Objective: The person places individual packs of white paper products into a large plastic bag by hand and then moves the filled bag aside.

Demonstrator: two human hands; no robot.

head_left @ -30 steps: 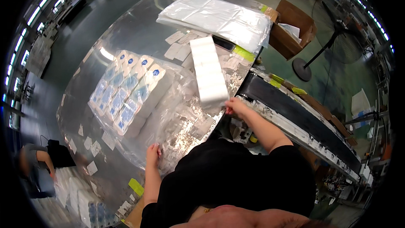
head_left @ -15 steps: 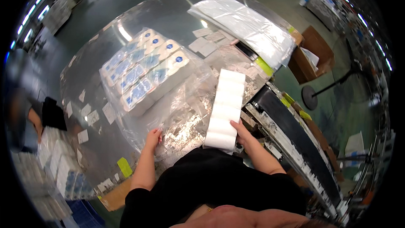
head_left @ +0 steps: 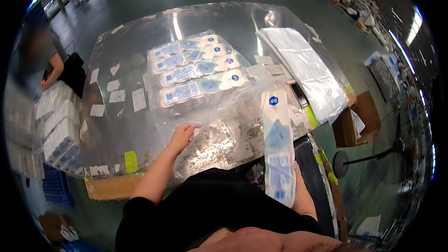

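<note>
In my right hand [head_left: 297, 175], mostly hidden behind it, is a long pack of paper rolls [head_left: 279, 147], held lengthwise with its blue-printed face up. It slants over the table's near edge at the right. My left hand [head_left: 183, 136] is closed, pinching the edge of a clear plastic bag [head_left: 212, 114]. Inside the bag, several matching packs [head_left: 198, 70] lie side by side on the metal table [head_left: 126, 126]. The held pack is outside the bag, close to its right side.
Flat plastic bags [head_left: 303, 65] are stacked at the table's right, beside a dark phone-like device [head_left: 298, 94]. A conveyor belt [head_left: 308, 158], an open carton [head_left: 357, 121] and a fan stand [head_left: 343, 161] are at the right. Wrapped packs [head_left: 60, 130] and another person [head_left: 56, 60] are at the left.
The pack in my right hand has turned from its plain white side to its printed face. My left hand keeps its pinch on the bag's edge. The whole view has swung.
</note>
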